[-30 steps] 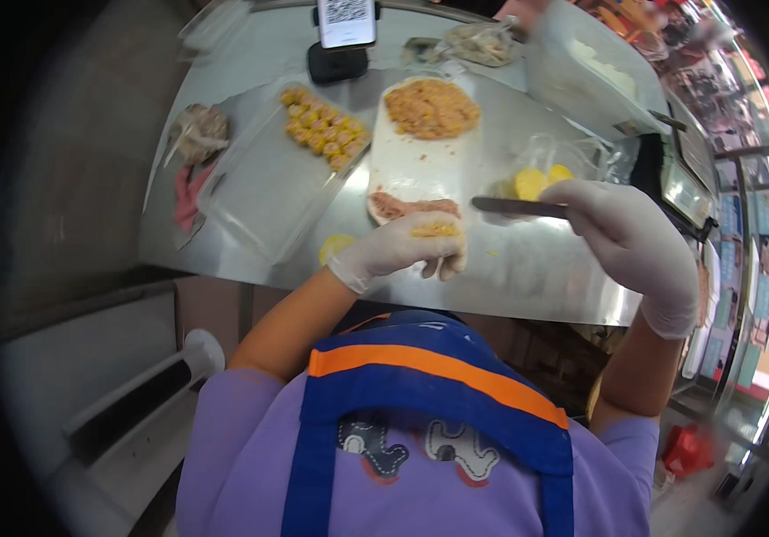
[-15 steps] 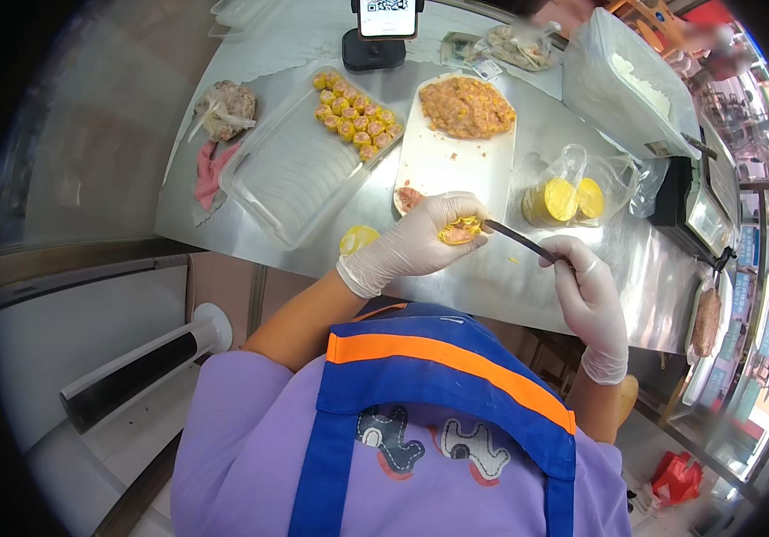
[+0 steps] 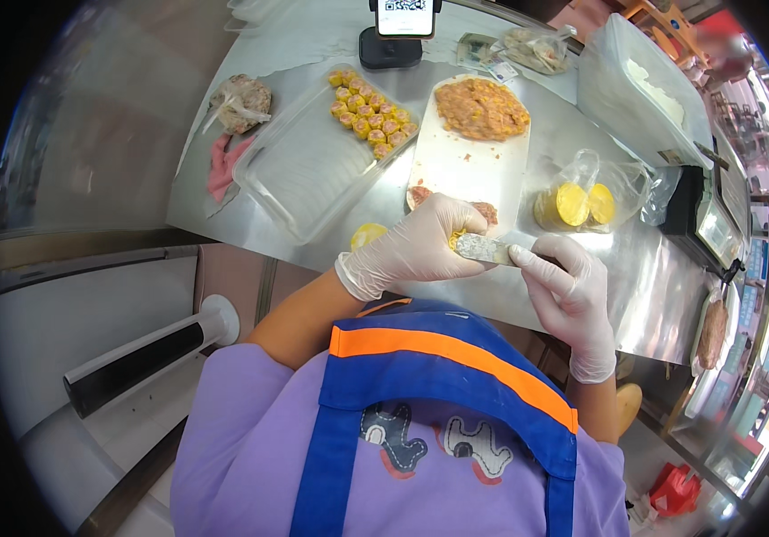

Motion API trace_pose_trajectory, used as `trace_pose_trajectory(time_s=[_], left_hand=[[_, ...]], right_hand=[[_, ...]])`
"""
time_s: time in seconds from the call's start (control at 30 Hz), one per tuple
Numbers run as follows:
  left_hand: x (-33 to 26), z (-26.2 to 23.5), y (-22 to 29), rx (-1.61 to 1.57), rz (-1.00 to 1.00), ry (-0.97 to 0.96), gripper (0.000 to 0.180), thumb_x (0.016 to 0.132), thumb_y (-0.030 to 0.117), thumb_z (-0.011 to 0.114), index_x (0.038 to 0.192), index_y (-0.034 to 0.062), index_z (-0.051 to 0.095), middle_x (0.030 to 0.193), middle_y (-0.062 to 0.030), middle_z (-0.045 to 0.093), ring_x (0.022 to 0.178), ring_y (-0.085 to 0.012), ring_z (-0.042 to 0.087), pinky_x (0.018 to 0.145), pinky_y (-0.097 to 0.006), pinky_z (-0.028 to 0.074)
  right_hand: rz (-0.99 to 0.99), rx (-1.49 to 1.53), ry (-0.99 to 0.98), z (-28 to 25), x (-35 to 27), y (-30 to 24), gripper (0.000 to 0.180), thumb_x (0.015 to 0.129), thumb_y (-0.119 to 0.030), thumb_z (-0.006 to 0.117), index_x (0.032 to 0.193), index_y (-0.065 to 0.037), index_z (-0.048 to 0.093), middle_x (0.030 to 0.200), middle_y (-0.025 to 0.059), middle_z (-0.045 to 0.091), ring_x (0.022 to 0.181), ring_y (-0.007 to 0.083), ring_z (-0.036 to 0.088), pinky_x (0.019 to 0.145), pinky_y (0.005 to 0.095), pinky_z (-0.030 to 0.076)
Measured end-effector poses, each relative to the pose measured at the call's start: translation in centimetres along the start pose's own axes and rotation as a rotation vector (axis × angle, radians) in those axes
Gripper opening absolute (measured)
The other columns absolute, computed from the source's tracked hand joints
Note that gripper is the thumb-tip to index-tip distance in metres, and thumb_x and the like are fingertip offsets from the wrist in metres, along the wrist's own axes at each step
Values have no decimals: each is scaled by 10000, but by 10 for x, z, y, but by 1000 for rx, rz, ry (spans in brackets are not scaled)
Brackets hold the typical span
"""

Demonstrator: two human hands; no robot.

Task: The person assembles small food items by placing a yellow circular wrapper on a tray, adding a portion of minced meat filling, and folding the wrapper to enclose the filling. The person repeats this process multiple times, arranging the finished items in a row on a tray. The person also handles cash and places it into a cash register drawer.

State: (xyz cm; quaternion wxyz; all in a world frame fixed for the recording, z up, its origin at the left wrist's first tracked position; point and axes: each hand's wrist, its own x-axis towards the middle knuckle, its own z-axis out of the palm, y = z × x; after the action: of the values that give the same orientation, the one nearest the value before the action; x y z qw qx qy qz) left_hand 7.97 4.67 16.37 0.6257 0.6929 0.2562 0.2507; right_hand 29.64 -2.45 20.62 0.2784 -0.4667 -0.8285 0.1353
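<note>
My white-gloved left hand [image 3: 422,243] is curled around a small yellow-wrapped dumpling [image 3: 457,238], mostly hidden by the fingers and the blade. In my gloved right hand [image 3: 568,288] is a flat metal spatula [image 3: 485,250], its smeared blade lying across the dumpling's top. Beyond my hands, a white board [image 3: 461,170] bears a mound of orange-pink minced filling [image 3: 481,108], with smaller bits of meat at its near end. Yellow wrappers [image 3: 368,235] lie beside my left wrist. Rows of finished yellow dumplings [image 3: 372,113] fill one end of a clear plastic tray [image 3: 288,183].
Stacks of round yellow wrappers [image 3: 572,205] sit in a plastic bag on the right. A large clear bin [image 3: 640,89] and a black scale [image 3: 693,215] stand farther right. A phone on a stand [image 3: 391,49] is at the back. Far left are a bagged lump [image 3: 241,103] and a pink cloth [image 3: 222,168].
The spatula has turned from edge-on to flat and now covers the dumpling. My right hand has moved left, closer to my left hand. The whole view has shifted slightly.
</note>
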Motion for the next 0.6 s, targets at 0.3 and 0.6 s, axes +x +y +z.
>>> trace_pose_trajectory(time_s=[0.3, 0.6], left_hand=[[-14, 1, -14, -303, -130, 169, 453, 808, 57, 720, 1223, 34, 539, 966, 20, 584, 884, -61, 538, 798, -221, 465], [-14, 3, -31, 79, -97, 394, 132, 817, 79, 729, 881, 14, 634, 803, -10, 599, 767, -74, 548, 699, -245, 475]], right_hand=[[434, 584, 220, 8, -22, 14, 295, 868, 62, 556, 1149, 3, 625, 865, 66, 589, 781, 149, 551, 733, 254, 440], [354, 355, 106, 29, -15, -5, 275, 834, 58, 576, 1081, -36, 653, 898, 105, 626, 802, 210, 604, 731, 273, 471]])
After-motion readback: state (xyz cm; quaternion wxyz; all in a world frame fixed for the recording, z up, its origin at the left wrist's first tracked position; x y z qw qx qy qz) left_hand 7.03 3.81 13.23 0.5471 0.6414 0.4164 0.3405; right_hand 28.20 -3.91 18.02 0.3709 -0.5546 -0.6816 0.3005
